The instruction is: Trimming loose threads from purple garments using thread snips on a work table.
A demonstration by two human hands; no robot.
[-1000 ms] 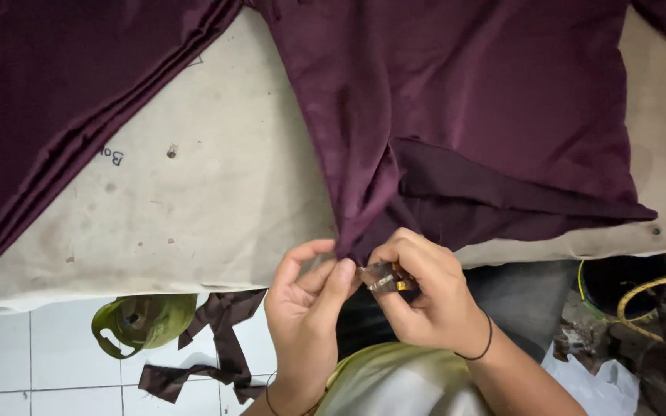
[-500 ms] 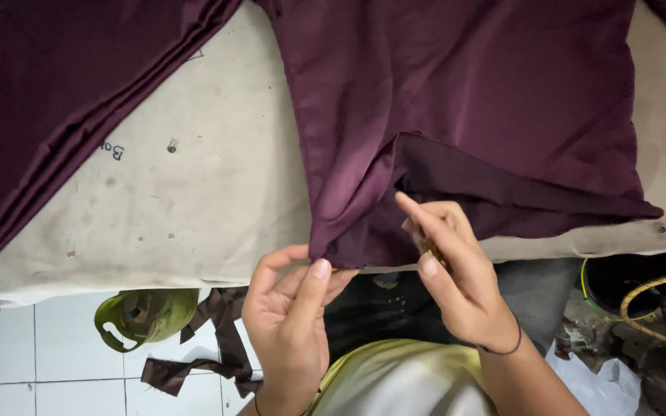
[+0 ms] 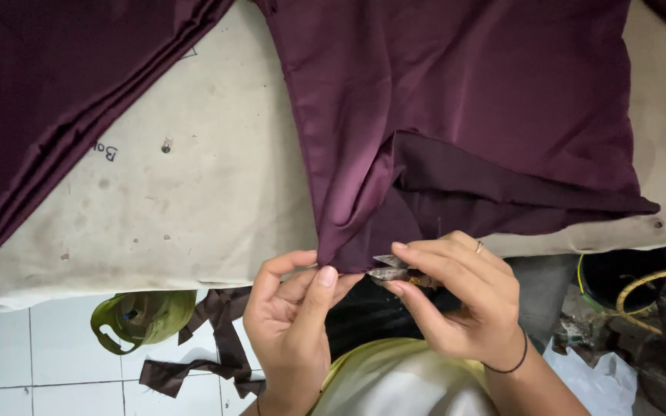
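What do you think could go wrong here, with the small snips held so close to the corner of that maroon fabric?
1. The snips in the right hand point at the left hand, whose fingertips pinch the maroon fabric corner right beside the blades; a slip could nick a finger.
2. The corner is folded over itself, so a cut might go through more fabric than intended.

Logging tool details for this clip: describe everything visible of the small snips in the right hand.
The snips are a small metal thread cutter with two short, pointed silvery blades that look slightly apart. They point left toward the corner of the maroon fabric at the table's near edge. The right hand holds them in a finger grip that hides the rear part, where a brownish bit shows. The left hand pinches the fabric corner right beside the blade tips.
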